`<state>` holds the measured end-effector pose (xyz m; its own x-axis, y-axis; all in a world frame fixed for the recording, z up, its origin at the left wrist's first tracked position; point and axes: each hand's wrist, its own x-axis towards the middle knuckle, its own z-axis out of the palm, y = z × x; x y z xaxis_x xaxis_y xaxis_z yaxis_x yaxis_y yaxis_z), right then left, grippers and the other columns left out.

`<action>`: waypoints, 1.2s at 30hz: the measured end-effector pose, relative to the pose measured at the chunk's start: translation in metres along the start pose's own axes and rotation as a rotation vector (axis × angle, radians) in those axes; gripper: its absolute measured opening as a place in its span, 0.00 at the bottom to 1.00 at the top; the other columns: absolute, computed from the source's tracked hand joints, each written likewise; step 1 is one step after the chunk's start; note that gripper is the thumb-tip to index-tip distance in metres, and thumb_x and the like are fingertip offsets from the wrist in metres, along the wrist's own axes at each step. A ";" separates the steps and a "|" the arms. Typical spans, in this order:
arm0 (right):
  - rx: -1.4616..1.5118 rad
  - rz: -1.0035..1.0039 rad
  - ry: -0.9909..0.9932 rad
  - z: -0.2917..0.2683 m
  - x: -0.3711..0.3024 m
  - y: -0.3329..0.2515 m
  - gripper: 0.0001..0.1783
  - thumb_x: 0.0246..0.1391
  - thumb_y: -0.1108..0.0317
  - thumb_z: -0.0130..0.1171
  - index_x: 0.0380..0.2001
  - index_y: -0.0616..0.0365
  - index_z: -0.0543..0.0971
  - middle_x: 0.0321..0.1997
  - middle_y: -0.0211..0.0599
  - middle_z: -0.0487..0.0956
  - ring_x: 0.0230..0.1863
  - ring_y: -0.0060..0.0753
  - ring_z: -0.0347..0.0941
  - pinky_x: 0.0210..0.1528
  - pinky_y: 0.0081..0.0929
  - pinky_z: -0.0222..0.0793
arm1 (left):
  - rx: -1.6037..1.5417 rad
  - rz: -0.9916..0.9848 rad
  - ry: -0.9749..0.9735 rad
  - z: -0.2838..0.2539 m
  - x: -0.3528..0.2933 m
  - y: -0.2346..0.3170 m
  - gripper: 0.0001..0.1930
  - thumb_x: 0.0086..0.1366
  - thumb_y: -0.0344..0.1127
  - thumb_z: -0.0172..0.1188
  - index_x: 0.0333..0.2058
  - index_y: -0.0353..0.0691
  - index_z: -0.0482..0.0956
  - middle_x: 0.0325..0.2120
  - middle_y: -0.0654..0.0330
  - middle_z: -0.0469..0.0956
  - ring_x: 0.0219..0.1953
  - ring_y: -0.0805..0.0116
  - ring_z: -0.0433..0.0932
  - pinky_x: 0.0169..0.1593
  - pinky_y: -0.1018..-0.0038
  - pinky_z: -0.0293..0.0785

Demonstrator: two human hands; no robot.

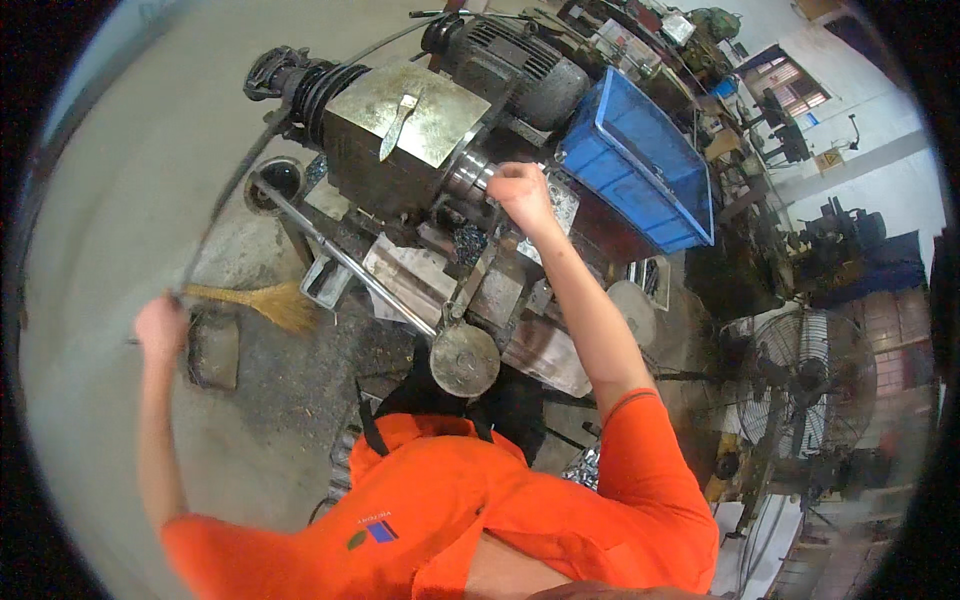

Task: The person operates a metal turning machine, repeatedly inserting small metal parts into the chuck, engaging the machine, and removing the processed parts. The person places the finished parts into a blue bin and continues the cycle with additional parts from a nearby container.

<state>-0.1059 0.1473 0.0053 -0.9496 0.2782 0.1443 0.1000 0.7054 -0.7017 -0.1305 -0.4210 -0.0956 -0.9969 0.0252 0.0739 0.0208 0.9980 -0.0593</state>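
Observation:
Out to the left, my left hand (162, 325) is wrapped round the lower end of a long dark lever (222, 195), which rises toward the pulley end of a small lathe. My right hand (520, 190) is closed at the front of the lathe's shiny round spindle (468, 175). Whatever its fingers pinch there is hidden. A flat paintbrush (398, 130) lies on the box-shaped metal headstock (440, 125). Between my arms, a bright metal bar (345, 258) slants down to a round handwheel (464, 358).
A blue plastic crate (640, 165) stands right of the spindle, with an electric motor (520, 70) behind the headstock. A straw broom (265, 302) lies near a dustpan-like piece (214, 350) on the chip-strewn floor. A large fan (810, 375) stands at the right.

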 end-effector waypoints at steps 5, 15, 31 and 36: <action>0.013 0.047 0.068 0.006 0.003 0.001 0.13 0.28 0.62 0.53 0.16 0.61 0.78 0.16 0.49 0.74 0.21 0.45 0.72 0.30 0.32 0.67 | 0.186 0.236 0.278 0.019 0.079 -0.077 0.04 0.53 0.31 0.53 0.27 0.40 0.70 0.18 0.51 0.74 0.20 0.52 0.75 0.23 0.60 0.70; -0.082 -0.254 0.363 -0.054 -0.075 0.015 0.13 0.26 0.65 0.58 0.23 0.55 0.80 0.52 0.50 0.71 0.49 0.51 0.70 0.49 0.32 0.67 | -0.485 0.135 0.471 -0.027 0.065 0.054 0.13 0.58 0.33 0.55 0.42 0.39 0.75 0.33 0.54 0.77 0.37 0.55 0.77 0.43 0.66 0.72; -0.555 0.640 0.515 -0.215 -0.376 0.241 0.19 0.30 0.64 0.57 0.33 0.54 0.81 0.49 0.46 0.74 0.47 0.48 0.72 0.49 0.33 0.67 | 0.209 0.572 -0.224 0.115 0.059 0.219 0.10 0.54 0.43 0.58 0.34 0.49 0.78 0.33 0.57 0.79 0.37 0.59 0.78 0.37 0.63 0.74; -0.799 1.142 0.281 -0.235 -0.459 0.310 0.22 0.32 0.64 0.56 0.36 0.56 0.78 0.44 0.45 0.76 0.45 0.48 0.73 0.47 0.37 0.69 | -0.185 0.310 -0.285 0.111 0.052 0.182 0.15 0.52 0.44 0.60 0.40 0.49 0.78 0.31 0.55 0.80 0.37 0.56 0.78 0.37 0.62 0.74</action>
<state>0.4305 0.3915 -0.1141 -0.1543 0.9877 -0.0257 0.9872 0.1552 0.0378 -0.1869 -0.2446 -0.2134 -0.9218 0.3335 -0.1975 0.3089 0.9399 0.1453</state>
